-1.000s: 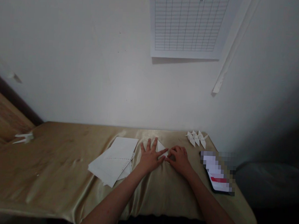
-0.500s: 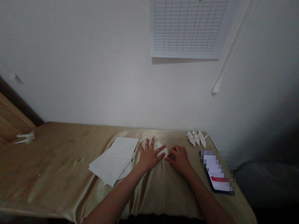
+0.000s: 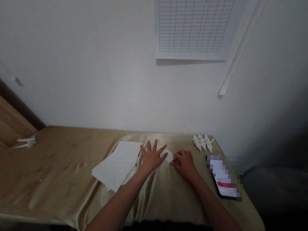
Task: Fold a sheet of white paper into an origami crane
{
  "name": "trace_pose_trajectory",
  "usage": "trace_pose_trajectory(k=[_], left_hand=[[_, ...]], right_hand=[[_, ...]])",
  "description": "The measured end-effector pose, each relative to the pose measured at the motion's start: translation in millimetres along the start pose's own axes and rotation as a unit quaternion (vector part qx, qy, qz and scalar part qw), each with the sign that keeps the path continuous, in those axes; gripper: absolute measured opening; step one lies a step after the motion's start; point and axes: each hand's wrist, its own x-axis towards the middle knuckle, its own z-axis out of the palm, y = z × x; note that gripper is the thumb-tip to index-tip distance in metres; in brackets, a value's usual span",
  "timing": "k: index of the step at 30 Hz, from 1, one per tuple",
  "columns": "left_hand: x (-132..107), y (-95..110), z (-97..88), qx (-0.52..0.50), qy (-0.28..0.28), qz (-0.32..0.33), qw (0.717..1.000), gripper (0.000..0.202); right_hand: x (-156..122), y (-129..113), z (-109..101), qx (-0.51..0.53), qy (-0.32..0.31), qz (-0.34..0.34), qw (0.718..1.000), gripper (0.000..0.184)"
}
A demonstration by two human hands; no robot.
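Observation:
A small folded white paper [image 3: 169, 155] lies on the cloth-covered table between my hands. My left hand [image 3: 151, 157] is spread flat, its thumb and forefinger at the left edge of the folded paper. On the other side, my right hand [image 3: 184, 162] has its fingers curled and pinched at the paper's right edge. The fingertips partly hide that edge. Close to my left forearm is a stack of white paper sheets [image 3: 117, 163], fanned unevenly.
Several folded paper figures [image 3: 202, 142] stand at the back right. A phone [image 3: 223, 177] with a lit screen lies near the right edge of the table [image 3: 55, 179]. Another white paper piece [image 3: 26, 142] sits far left. A printed chart [image 3: 191, 27] hangs on the wall behind.
My left hand has slid a little to the left, uncovering more of the folded paper. My right hand stays almost where it was, pinched at the paper's edge.

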Motion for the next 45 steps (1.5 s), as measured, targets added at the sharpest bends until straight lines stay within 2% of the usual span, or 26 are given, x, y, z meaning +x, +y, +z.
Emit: trace_pose_trajectory(k=[4, 11, 18, 23, 29, 34, 38, 41, 45], left_hand=[[5, -4, -1.1, 0.010, 0.005, -0.031, 0.999, 0.057], [4, -4, -4.2, 0.022, 0.011, -0.016, 1.000, 0.065], [-1, -1, -4.2, 0.008, 0.036, 0.085, 0.996, 0.041], [1, 0, -4.8, -0.010, 0.042, 0.093, 0.995, 0.033], [3, -5, -9.1, -0.078, 0.046, 0.073, 0.993, 0.027], [5, -6, -12.3, -0.141, 0.072, 0.056, 0.986, 0.016], [6, -6, -14.6, -0.163, 0.108, 0.046, 0.980, 0.013], [5, -7, -16.4, -0.169, 0.134, 0.053, 0.975, 0.013], [4, -7, -17.9, -0.180, 0.149, 0.059, 0.971, 0.013]], right_hand=[[0, 1, 0, 0.007, -0.004, 0.005, 1.000, 0.016], [0, 2, 1, 0.014, 0.001, 0.010, 1.000, 0.016], [3, 7, 5, 0.009, -0.004, 0.008, 1.000, 0.019], [4, 10, 6, 0.026, -0.001, 0.002, 1.000, 0.021], [4, 11, 5, 0.051, 0.022, 0.022, 0.998, 0.029], [4, 13, 4, 0.085, 0.030, 0.030, 0.995, 0.018], [4, 13, 2, 0.111, 0.054, 0.026, 0.992, 0.005], [5, 14, -1, 0.113, 0.094, 0.020, 0.989, 0.006], [7, 19, -5, 0.064, 0.153, -0.001, 0.986, 0.007]])
